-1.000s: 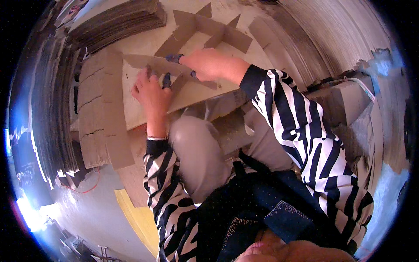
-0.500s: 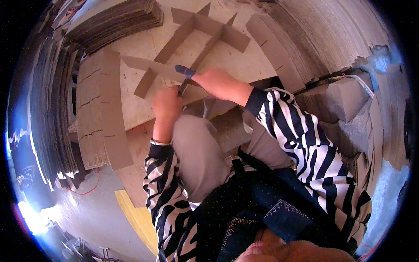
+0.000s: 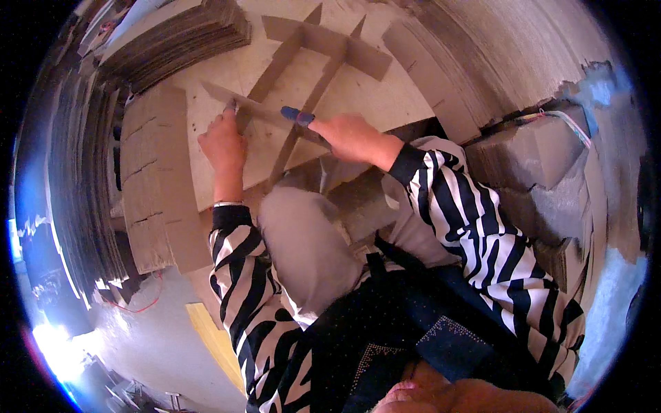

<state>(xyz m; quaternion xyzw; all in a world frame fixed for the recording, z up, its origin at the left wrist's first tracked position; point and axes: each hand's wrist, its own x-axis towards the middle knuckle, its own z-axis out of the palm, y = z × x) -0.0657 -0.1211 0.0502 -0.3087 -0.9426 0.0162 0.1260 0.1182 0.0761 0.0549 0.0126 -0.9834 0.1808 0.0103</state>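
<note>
A grid of interlocking cardboard strips stands on the pale wooden tabletop in front of me. Its far cross strip point(image 3: 368, 58) is slotted over two long strips, the left point(image 3: 277, 71) and the right point(image 3: 323, 84). The near cross strip point(image 3: 259, 112) crosses the same two close to my hands. My left hand point(image 3: 224, 146) is closed at the near end of the left long strip, under the cross strip. My right hand point(image 3: 350, 139) grips the cross strip near its right crossing, a dark blue finger cover on one finger. Its other fingertips are hidden.
Slotted cardboard strips point(image 3: 155, 186) are stacked at the table's left edge, beside a taller stack point(image 3: 76, 172). More cardboard lies piled at the back left point(image 3: 179, 45) and along the right point(image 3: 441, 82). My knees are under the table's near edge.
My left hand has moved left and away from me, from beside the right long strip to the left crossing. My right hand has stayed nearly in place.
</note>
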